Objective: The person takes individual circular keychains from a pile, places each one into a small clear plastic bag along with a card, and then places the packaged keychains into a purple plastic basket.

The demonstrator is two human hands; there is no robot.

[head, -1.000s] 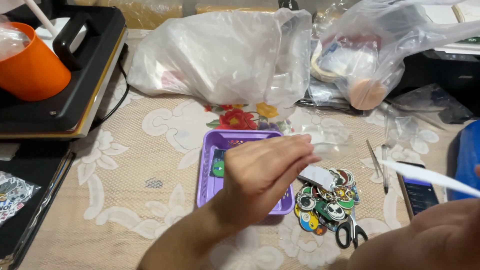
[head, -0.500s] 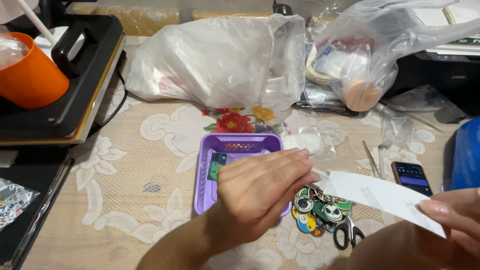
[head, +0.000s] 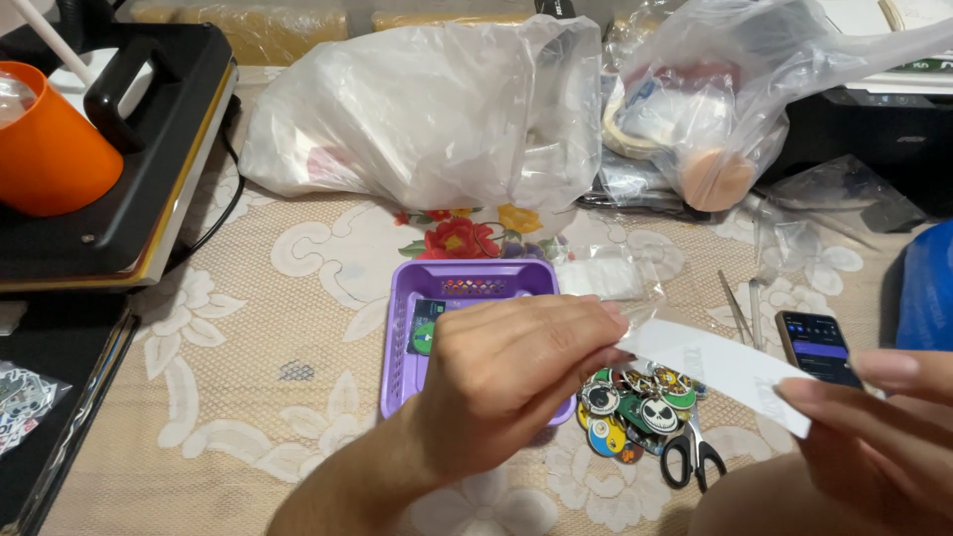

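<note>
My left hand [head: 516,372] hovers over a purple plastic tray [head: 427,298] and pinches one end of a white paper strip [head: 715,369]. My right hand [head: 884,437] grips the other end of that strip at the lower right. Beneath the strip lies a pile of round colourful keychains [head: 635,412]. Small black-handled scissors [head: 695,457] rest beside the pile. A round green item [head: 425,337] sits inside the tray, partly hidden by my left hand.
A black heat press [head: 129,189] with an orange cup [head: 50,149] stands at the left. Large clear plastic bags [head: 437,119] lie at the back. A phone [head: 816,345], tweezers [head: 737,310] and a blue object [head: 928,288] are at the right. Stickers [head: 20,402] lie far left.
The paper strip has come from the right hand alone to being held at both ends. My left hand shifted slightly right over the tray, and the right hand rose into view.
</note>
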